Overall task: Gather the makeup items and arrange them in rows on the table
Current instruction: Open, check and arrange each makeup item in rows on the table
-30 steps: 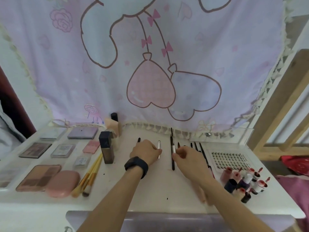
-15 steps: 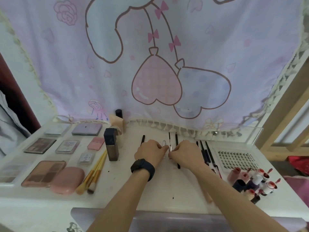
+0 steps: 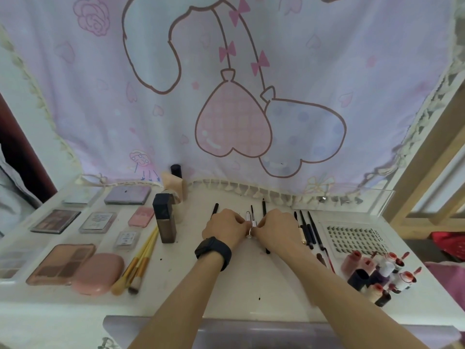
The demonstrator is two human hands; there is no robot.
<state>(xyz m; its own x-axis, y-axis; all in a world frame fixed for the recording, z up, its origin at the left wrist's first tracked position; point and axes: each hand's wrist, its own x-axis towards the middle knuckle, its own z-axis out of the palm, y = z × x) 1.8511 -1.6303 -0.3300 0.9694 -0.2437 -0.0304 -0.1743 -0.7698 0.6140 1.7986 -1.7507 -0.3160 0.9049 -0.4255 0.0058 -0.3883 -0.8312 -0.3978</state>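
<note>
At the middle of the white table (image 3: 236,288), two slim silver-and-white liner pens (image 3: 252,221) lie side by side, pointing towards the back edge. They are small and partly covered, so they may be the halves of one pen. The left hand (image 3: 224,226) and the right hand (image 3: 275,229) meet over them, knuckles up. The fingers of both are curled in, and the fingertips pinch the pens where the hands touch. A black watch (image 3: 213,253) sits on the left wrist.

A black pencil (image 3: 215,209) pokes out from beyond the left hand. A longer black pencil (image 3: 264,207) runs under the right hand. Just right of that hand lies a close row of black liners (image 3: 308,230), then a tray of false lashes (image 3: 352,239). A cluster of lip gloss bottles (image 3: 385,275) stands near the front right corner.

To the left stands a dark foundation bottle (image 3: 164,219). Yellow-handled brushes (image 3: 141,260) slant beside it. Further left are a pink compact (image 3: 98,273) and rows of eyeshadow palettes (image 3: 60,264). A pink cartoon curtain (image 3: 234,96) hangs behind the table.
</note>
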